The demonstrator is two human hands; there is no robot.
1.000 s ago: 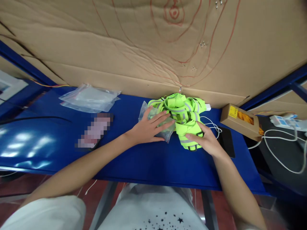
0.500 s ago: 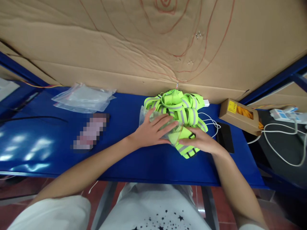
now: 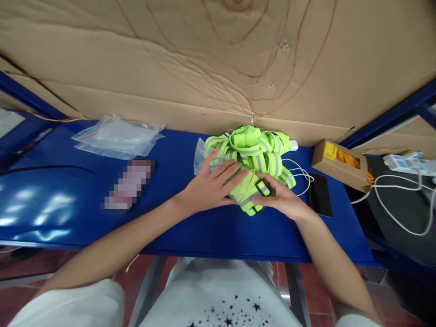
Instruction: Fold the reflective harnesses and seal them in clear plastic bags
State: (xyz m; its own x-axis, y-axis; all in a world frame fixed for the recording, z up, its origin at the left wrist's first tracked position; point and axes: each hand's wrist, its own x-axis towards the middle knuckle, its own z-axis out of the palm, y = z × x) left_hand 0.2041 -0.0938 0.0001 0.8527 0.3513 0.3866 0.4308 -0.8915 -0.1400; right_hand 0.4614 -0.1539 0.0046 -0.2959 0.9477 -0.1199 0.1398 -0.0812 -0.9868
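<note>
1. Head view (only one): folded hi-vis strap bundle (image 3: 250, 200) is on the blue table (image 3: 211, 240), btwn the two hands, nr side of the loose strap pile (image 3: 254, 145).
2. Key relation: bundle lies to R of L hand (image 3: 216, 184) and L of R hand (image 3: 281, 197); red line of clear bag (image 3: 200, 156) crosses it, so L part looks inside bag. Long axis hard to tell, L end hidden. R hand nearer the exposed end.
3. Grip: R hand part-curled round buckle end, thumb nr side, fingers far side, has hold of bundle. L hand fingers spread over bag; can't tell if pinching.
4. Labels: yellow label (image 3: 329, 151) on cardboard box (image 3: 361, 181), dark chars, too blurred to read. No legible brand; pixelated item (image 3: 129, 186) unreadable.
</note>
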